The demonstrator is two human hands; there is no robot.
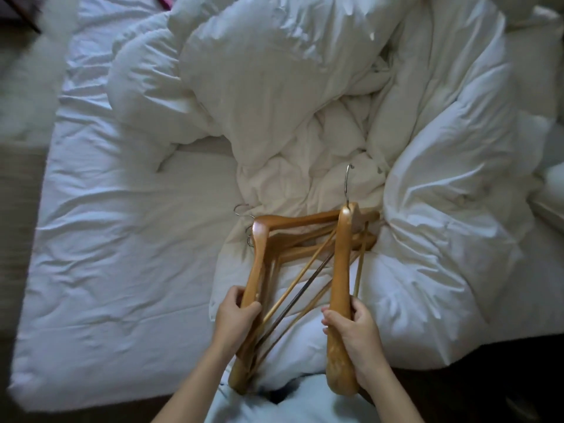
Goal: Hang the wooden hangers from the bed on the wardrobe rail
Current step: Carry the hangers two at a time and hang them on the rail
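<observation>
Several wooden hangers with metal hooks are bunched over the near edge of the bed. My left hand (236,312) is closed around the arms of a stack of hangers (259,254) whose hooks point left. My right hand (355,328) grips one arm of a single wooden hanger (341,264), held edge-on with its hook pointing away from me. Thin crossbars of the hangers cross between my two hands. The far ends of the stack rest on the duvet. No wardrobe rail is in view.
A crumpled white duvet (427,178) covers the right half of the bed, with a pillow (259,71) heaped at the top. A flat white sheet (122,239) lies on the left. Dark floor shows at the left and bottom edges.
</observation>
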